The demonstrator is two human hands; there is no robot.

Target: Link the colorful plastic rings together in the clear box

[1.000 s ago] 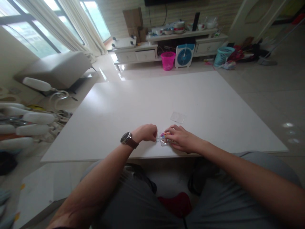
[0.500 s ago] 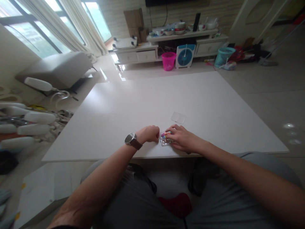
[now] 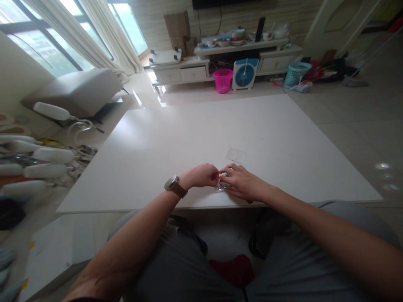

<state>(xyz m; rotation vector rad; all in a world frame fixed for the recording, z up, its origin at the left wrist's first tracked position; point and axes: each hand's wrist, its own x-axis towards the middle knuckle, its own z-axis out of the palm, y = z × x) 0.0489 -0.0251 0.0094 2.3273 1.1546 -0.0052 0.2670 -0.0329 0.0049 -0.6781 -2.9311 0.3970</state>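
Note:
A small clear plastic box (image 3: 221, 185) with several coloured bits inside lies near the front edge of the white table (image 3: 195, 134). My right hand (image 3: 241, 182) rests on the box with its fingers curled over it. My left hand (image 3: 203, 175), a watch on its wrist, is closed in a loose fist right against the box's left side, fingertips at its rim. What those fingers pinch is hidden. The two hands nearly touch and cover most of the box. A flat clear lid (image 3: 235, 155) lies on the table a little beyond my right hand.
A grey sofa (image 3: 75, 90) stands to the left. Past the table are a low white cabinet (image 3: 220, 63) with dishes, a pink basket (image 3: 222, 80), a blue fan (image 3: 245, 74) and a teal basket (image 3: 295, 74). White padded parts (image 3: 47, 161) lie on the floor at left.
My left hand has slid right, from a small gap beside the box to right against it, now meeting my right hand. The box is more covered than before.

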